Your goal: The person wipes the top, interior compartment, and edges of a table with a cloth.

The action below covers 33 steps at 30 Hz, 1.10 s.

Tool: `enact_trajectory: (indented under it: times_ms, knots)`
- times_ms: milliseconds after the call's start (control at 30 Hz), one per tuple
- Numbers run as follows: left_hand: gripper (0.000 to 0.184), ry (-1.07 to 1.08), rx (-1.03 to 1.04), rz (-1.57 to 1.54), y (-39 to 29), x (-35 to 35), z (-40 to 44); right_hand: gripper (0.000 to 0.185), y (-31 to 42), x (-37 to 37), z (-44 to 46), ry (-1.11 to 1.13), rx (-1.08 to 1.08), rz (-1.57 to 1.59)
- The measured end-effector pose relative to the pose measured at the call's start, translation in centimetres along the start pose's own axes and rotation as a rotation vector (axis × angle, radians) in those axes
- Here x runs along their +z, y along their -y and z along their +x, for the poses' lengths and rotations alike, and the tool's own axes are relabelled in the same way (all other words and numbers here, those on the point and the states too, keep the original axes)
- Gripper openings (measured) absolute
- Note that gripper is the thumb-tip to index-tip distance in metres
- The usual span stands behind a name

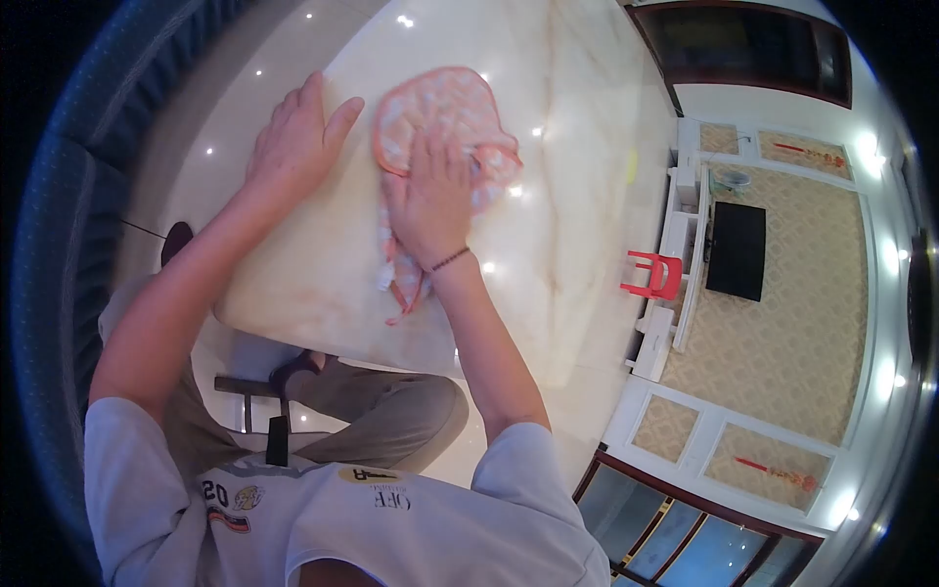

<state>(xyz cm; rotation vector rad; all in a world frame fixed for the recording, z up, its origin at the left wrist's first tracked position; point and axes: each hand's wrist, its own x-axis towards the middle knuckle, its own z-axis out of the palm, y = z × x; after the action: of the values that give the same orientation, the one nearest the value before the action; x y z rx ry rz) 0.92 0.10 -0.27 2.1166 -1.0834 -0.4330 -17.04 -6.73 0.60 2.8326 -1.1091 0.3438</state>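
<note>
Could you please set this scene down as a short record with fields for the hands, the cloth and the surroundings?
Right hand: laid flat on the cloth
Right wrist: dark beaded bracelet
Left hand: open, thumb spread, apart from the cloth; contact with the table unclear
Cloth: pink and white, quilted, partly crumpled, with a loop at its near end
Surface: pale, marbled table
Background: red chair, dark screen
</note>
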Motion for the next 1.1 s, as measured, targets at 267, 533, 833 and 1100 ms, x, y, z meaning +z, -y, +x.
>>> enact_trajectory:
  times_ms: [267,533,833,1100]
  knots:
    - [0.075,-0.026,0.043,-0.017,-0.3,0.3,-0.5,0.058,-2.7,3.6,12.0,-0.058,-0.112,0.097]
    - [0.074,-0.021,0.04,0.039,-0.2,0.4,-0.7,0.057,-14.7,2.7,16.3,0.022,0.268,0.046]
    - [0.073,-0.034,0.07,0.005,0.0,0.4,-1.0,0.063,-30.2,0.6,5.4,0.068,0.757,-0.109]
    - [0.074,-0.018,0.05,0.027,-0.4,0.3,-1.0,0.061,-28.6,-0.7,-0.7,0.157,0.862,-0.275]
